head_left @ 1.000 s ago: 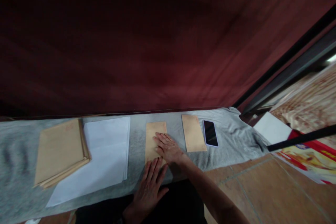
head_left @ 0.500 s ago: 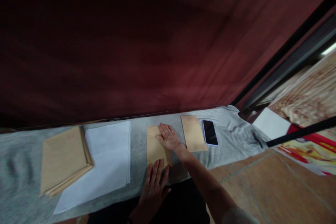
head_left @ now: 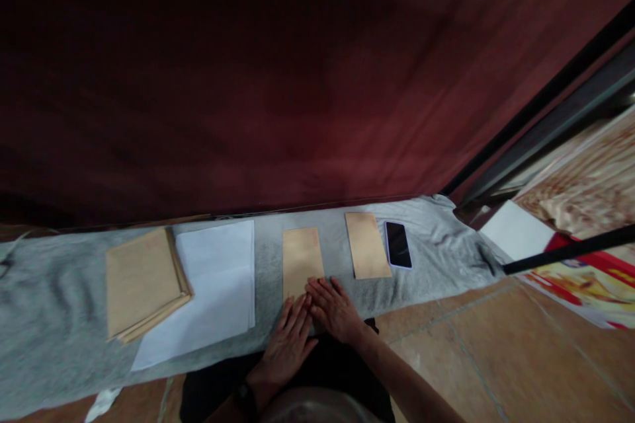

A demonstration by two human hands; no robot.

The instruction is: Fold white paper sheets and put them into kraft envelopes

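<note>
A brown paper envelope (head_left: pixel 301 256) lies flat on the grey cloth in front of me, with faint red print near its upper right corner. My left hand (head_left: pixel 290 340) rests palm down on its near left edge, fingers stretched out. Beside it, my right hand (head_left: pixel 335 307) lies flat over the near right corner, the fingertips of both hands almost meeting. Under the hands the near edge of the envelope is hidden. A second brown envelope (head_left: pixel 368 246) lies to the right, touched by neither hand.
Right of the second envelope is a phone (head_left: pixel 398 244) with a dark screen. On the left, a stack of brown envelopes (head_left: pixel 143 281) overlaps white paper sheets (head_left: pixel 218 284). The grey cloth (head_left: pixel 49 317) ends at a dark red panel (head_left: pixel 297 112) behind. Tiled floor (head_left: pixel 446 357) lies in front.
My right hand has slid from the upper part of the envelope back toward me, down to its near edge beside my left hand. The view has shifted slightly.
</note>
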